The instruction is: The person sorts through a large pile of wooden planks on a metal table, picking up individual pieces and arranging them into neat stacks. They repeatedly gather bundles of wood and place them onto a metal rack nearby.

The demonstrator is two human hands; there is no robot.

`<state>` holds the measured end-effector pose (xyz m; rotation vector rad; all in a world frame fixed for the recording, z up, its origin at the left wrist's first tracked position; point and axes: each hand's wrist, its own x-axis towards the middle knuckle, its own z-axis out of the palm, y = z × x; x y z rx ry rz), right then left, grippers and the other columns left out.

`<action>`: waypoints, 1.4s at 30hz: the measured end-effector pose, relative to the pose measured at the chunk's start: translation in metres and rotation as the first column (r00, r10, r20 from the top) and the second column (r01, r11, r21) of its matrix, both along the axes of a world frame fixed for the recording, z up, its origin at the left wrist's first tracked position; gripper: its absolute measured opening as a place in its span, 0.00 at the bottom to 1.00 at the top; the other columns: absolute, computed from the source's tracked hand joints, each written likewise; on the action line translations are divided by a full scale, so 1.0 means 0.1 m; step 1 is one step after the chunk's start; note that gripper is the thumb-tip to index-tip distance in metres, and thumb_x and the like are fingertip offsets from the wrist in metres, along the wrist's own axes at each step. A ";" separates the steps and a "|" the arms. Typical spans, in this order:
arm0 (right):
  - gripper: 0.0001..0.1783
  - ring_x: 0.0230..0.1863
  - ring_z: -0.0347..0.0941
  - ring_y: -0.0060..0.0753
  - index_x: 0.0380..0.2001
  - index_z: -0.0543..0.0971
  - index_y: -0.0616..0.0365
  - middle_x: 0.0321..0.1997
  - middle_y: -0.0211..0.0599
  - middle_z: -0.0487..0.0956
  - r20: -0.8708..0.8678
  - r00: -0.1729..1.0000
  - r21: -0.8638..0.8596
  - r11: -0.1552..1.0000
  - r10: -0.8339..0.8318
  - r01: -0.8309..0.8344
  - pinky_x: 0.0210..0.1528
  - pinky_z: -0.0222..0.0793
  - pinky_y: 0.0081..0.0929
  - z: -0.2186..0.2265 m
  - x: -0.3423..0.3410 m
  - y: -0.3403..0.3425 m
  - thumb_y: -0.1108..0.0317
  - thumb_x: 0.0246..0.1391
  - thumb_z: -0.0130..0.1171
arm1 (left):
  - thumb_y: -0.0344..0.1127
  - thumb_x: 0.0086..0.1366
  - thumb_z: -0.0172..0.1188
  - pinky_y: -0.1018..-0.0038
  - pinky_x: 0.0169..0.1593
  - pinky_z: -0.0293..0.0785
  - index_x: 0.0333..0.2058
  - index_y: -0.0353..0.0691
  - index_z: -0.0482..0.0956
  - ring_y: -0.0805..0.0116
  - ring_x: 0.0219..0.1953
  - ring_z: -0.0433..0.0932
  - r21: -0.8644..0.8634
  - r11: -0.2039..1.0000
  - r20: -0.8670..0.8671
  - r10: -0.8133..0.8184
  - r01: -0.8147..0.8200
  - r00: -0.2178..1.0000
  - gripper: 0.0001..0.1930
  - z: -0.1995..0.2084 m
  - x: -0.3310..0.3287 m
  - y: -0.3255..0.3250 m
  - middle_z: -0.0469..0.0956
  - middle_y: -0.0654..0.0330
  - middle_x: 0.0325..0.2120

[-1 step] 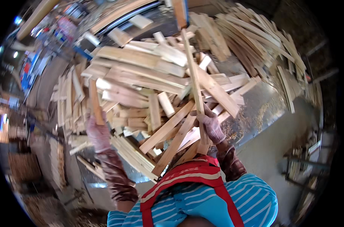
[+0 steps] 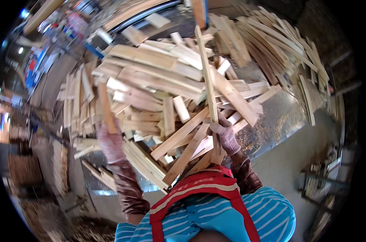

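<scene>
My left hand (image 2: 110, 143), in a pale knitted glove and blurred by motion, is closed round the lower end of a short wooden slat (image 2: 106, 107) that stands up from it. At the near right of the pile, my gloved right hand (image 2: 225, 135) grips a long narrow wooden strip (image 2: 207, 78). That strip points away from me, its near end close to the red apron (image 2: 199, 187). Loose boards (image 2: 181, 133) lie between the hands, and a wider board (image 2: 233, 97) slants just beyond my right hand.
A big heap of boards (image 2: 150, 76) covers the metal table (image 2: 281, 109), with wood shavings on its right part. Long strips (image 2: 271, 40) are stacked at the far right. An orange-brown post (image 2: 199, 14) rises at the back. Thin strips (image 2: 144, 161) lie at the near left.
The view has shifted slightly, so the pile appears a little farther right. My left hand and its slat appear slightly farther right too. Both hands keep their hold.
</scene>
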<state>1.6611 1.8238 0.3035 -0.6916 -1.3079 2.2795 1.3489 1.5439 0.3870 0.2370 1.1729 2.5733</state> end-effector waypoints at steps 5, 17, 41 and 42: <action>0.42 0.50 0.78 0.33 0.74 0.56 0.61 0.57 0.47 0.80 0.180 0.952 0.505 0.808 0.248 -0.305 0.53 0.74 0.29 0.61 -0.39 -0.73 0.64 0.60 0.60 | 0.35 0.58 0.66 0.59 0.64 0.73 0.68 0.42 0.62 0.56 0.59 0.75 -0.022 1.000 -0.022 -0.015 0.014 1.000 0.39 -0.03 1.28 0.07 0.71 0.55 0.60; 0.36 0.50 0.75 0.60 0.63 0.70 0.61 0.49 0.56 0.79 0.396 0.694 0.858 0.027 0.601 -0.513 0.51 0.72 0.49 0.85 -0.74 -1.89 0.47 0.60 0.57 | 0.25 0.51 0.63 0.62 0.54 0.80 0.75 0.42 0.41 0.58 0.44 0.81 -0.341 0.900 0.093 0.320 -0.272 0.943 0.55 -0.18 2.10 -1.35 0.72 0.49 0.57; 0.21 0.48 0.80 0.46 0.53 0.82 0.43 0.49 0.36 0.83 0.803 0.587 0.595 0.161 -0.099 -0.787 0.51 0.76 0.42 0.26 -0.18 -1.85 0.51 0.61 0.56 | 0.42 0.67 0.61 0.65 0.41 0.79 0.56 0.37 0.75 0.62 0.40 0.80 -0.809 0.585 0.335 0.538 -0.057 0.773 0.22 -3.45 0.42 -5.46 0.80 0.56 0.44; 0.22 0.50 0.80 0.45 0.55 0.81 0.43 0.51 0.36 0.83 0.837 0.540 0.544 0.242 -0.090 -0.803 0.52 0.76 0.42 0.27 -0.18 -1.87 0.50 0.61 0.56 | 0.42 0.67 0.61 0.64 0.43 0.78 0.57 0.36 0.75 0.60 0.41 0.80 -0.836 0.544 0.293 0.550 -0.069 0.782 0.23 -3.41 0.38 -5.48 0.80 0.55 0.45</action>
